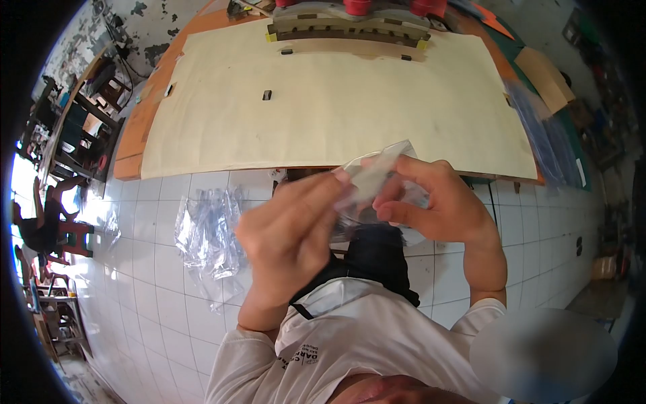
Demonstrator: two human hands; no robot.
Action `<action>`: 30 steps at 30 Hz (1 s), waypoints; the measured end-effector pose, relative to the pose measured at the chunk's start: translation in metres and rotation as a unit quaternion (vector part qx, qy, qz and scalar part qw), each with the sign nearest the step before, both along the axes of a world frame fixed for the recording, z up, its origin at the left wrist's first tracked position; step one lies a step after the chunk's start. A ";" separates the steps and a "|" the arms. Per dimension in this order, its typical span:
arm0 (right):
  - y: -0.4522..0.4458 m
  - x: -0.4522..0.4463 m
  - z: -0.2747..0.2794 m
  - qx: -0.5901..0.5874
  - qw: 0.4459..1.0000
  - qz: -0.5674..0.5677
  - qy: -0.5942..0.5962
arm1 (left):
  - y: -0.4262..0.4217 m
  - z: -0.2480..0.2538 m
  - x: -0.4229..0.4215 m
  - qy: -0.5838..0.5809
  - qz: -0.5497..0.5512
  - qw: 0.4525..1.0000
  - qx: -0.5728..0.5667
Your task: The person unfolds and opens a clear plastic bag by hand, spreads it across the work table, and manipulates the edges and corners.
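Note:
Clear plastic film (377,172) is between my two hands, above my lap and near the table's front edge. My left hand (289,225) is blurred by motion, its fingertips closed on the film's left side. On the film's right side, my right hand (437,198) has its thumb and fingers curled around the plastic. The film is partly folded, and its lower part hangs over my dark trousers.
A table with a cream sheet (336,108) lies ahead, with small dark blocks (267,95) and a long curved form (350,28) on it. Crumpled clear plastic (212,232) lies on the tiled floor. Another person (40,219) sits at far left.

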State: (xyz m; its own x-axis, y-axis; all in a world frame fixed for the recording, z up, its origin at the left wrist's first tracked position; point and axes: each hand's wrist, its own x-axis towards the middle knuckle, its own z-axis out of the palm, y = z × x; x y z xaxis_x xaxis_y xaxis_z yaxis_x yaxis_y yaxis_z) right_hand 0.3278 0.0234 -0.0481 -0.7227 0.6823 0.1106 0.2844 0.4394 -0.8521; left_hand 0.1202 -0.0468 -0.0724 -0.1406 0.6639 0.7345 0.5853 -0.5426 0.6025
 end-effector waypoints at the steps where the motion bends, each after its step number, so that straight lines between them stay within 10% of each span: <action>1: -0.002 0.000 0.001 0.007 1.000 -0.007 -0.016 | -0.003 -0.002 0.001 0.035 -0.022 0.998 0.042; 17: -0.001 0.035 -0.001 -0.323 0.908 0.147 0.224 | -0.027 -0.023 0.045 0.145 -0.105 0.974 0.142; 23: -0.024 0.024 0.005 -0.197 0.974 -0.011 0.109 | -0.039 -0.012 0.040 0.094 -0.214 0.972 0.034; 30: -0.019 0.017 0.012 -0.139 0.985 0.031 0.101 | -0.019 -0.005 0.009 0.019 -0.090 0.994 -0.052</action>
